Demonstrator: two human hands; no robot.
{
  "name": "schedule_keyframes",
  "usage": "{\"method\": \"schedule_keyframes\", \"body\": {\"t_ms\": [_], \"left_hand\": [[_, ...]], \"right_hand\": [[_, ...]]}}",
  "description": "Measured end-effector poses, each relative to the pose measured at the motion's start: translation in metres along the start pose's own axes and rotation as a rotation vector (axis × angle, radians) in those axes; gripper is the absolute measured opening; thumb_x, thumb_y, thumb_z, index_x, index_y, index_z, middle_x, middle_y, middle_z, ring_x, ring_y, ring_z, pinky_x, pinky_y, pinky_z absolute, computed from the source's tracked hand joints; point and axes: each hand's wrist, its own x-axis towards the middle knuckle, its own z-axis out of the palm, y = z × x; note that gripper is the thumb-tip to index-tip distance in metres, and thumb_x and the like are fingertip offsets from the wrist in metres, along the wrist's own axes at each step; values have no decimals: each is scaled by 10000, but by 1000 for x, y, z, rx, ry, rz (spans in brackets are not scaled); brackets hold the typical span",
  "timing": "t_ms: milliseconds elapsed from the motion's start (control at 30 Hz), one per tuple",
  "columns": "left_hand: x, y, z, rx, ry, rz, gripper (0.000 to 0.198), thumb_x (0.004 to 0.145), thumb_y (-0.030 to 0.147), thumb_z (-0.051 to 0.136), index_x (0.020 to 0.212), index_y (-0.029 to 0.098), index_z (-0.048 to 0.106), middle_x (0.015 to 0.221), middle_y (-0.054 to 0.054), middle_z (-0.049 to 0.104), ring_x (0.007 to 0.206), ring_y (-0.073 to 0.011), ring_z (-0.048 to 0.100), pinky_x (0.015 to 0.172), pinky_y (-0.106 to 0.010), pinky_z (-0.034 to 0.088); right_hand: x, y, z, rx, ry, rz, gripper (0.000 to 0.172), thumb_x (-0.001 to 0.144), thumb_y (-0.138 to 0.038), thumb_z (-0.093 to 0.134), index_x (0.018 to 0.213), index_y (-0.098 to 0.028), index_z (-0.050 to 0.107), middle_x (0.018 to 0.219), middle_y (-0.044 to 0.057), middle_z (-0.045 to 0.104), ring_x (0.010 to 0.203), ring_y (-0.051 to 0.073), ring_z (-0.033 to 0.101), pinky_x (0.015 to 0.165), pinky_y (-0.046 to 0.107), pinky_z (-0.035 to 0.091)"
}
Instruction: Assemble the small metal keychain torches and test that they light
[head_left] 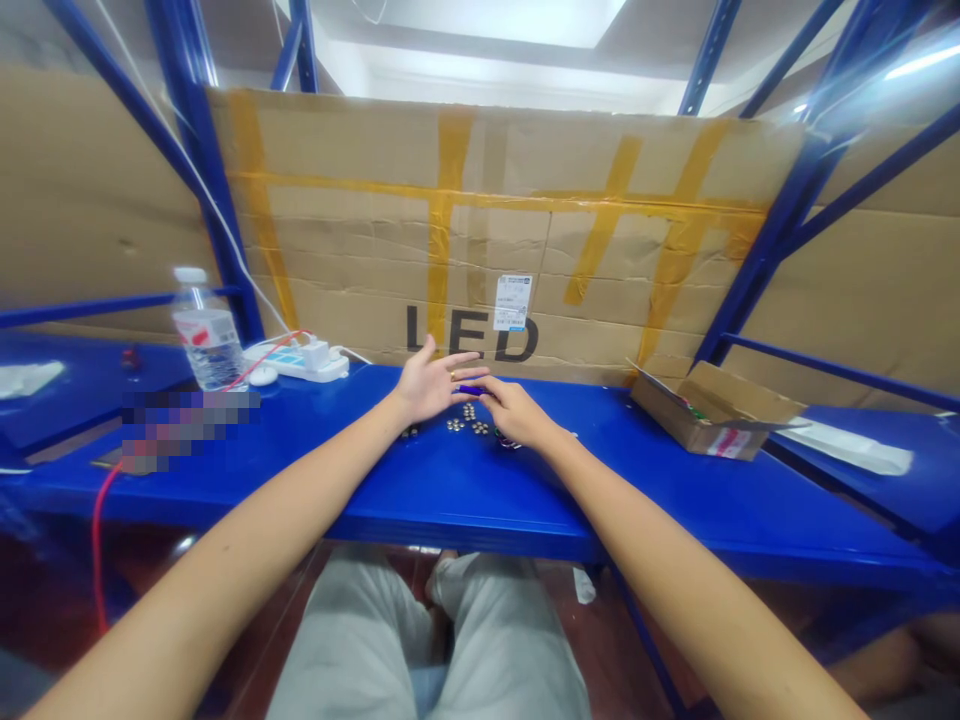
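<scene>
My left hand (pixel 426 385) is open above the blue table, palm turned up and fingers spread, with a ring on one finger. Beside its fingertips, my right hand (pixel 516 408) pinches a small purple-blue stick-like piece (pixel 471 389); its exact kind is too small to tell. The piece lies close to the left fingers, and I cannot tell whether it touches them. Below the hands are several small round metallic pieces (pixel 480 428) in little clusters. A few dark pieces (pixel 409 433) sit under my left wrist. Something thin and wire-like (pixel 508 441) shows partly beneath my right hand.
A water bottle (pixel 206 335) and a white power strip (pixel 315 362) with plugs stand at the left. An open cardboard box (pixel 709 410) is at the right. A large taped carton (pixel 360 260) marked LED forms the back wall between blue posts. A red cable (pixel 97 540) hangs left.
</scene>
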Motion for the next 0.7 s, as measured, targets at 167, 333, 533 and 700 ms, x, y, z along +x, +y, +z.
{"method": "schedule_keyframes", "body": {"t_ms": [167, 333, 533, 700], "left_hand": [[0, 0, -1, 4, 4, -9, 881, 949, 720, 187, 1418, 41, 494, 1260, -279, 658, 1092, -353, 667, 903, -475, 509], [1, 0, -3, 9, -26, -8, 877, 951, 717, 176, 1440, 53, 474, 1252, -267, 666, 1110, -351, 662, 918, -481, 506], [1, 0, -2, 6, -11, -15, 875, 950, 717, 185, 1422, 48, 494, 1275, -280, 648, 1103, -354, 664, 915, -482, 501], [0, 0, -1, 14, -2, -24, 889, 944, 729, 189, 1436, 47, 479, 1281, -278, 646, 1094, -353, 666, 899, -471, 504]], "right_hand": [[0, 0, -1, -17, -5, -16, 318, 959, -128, 481, 1180, -229, 685, 1206, 72, 733, 1100, 235, 683, 973, 395, 492], [-1, -3, -2, -33, 2, -6, 306, 959, -143, 492, 1180, -236, 681, 1182, 60, 740, 1063, 229, 688, 945, 381, 496], [-1, -5, -3, -44, -18, 4, 311, 962, -141, 477, 1178, -222, 685, 1179, 71, 741, 1057, 231, 690, 947, 386, 493], [-1, -3, -1, -19, -28, -11, 330, 957, -130, 473, 1194, -225, 681, 1215, 75, 728, 1101, 236, 679, 983, 407, 486]]}}
